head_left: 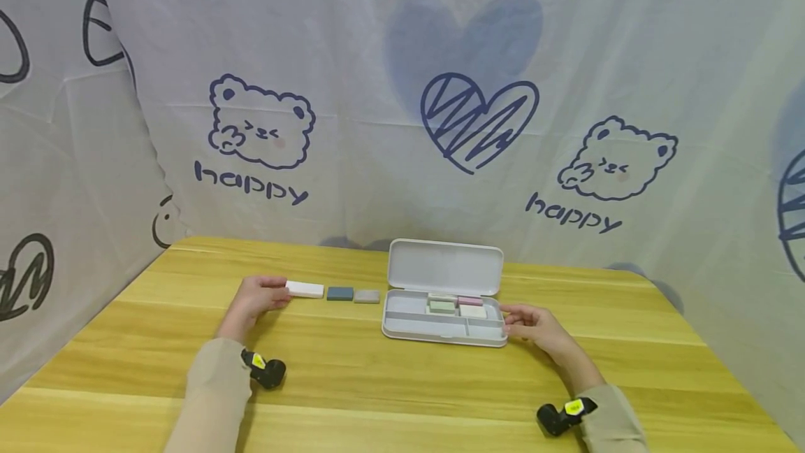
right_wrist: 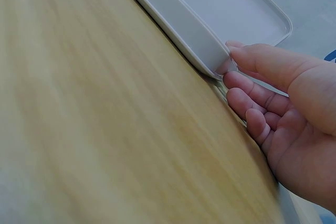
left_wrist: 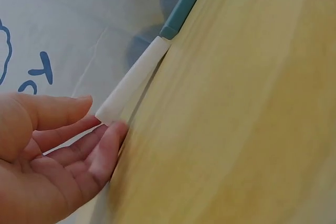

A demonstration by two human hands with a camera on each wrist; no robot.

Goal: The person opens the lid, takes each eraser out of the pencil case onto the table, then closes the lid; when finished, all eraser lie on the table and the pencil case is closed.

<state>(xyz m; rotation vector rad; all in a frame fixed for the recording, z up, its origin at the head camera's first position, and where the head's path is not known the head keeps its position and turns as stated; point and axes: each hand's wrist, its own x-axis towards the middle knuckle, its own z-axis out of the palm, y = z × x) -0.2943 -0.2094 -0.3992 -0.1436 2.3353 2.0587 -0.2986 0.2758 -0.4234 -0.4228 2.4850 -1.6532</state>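
A light grey pencil case (head_left: 415, 335) lies on the table with its lid (head_left: 445, 265) raised. My right hand (head_left: 537, 327) is at its right end; in the right wrist view the thumb (right_wrist: 252, 56) lies over the rim and the other fingers curl beside the corner. A green eraser (head_left: 442, 307), a pink eraser (head_left: 470, 301) and whitish blocks lie inside. To the left, a white eraser (head_left: 305, 289), a blue eraser (head_left: 340, 293) and a grey eraser (head_left: 367, 296) form a row. My left hand (head_left: 254, 299) touches the white one's left end with relaxed fingertips, thumb apart.
The wood-grain table (head_left: 402, 397) stretches toward me in front of the row and the case. Behind it hangs a pale printed curtain (head_left: 365, 145) with hearts and bears. A small black camera (head_left: 267, 371) sits on the left wrist, with another (head_left: 560, 416) on the right.
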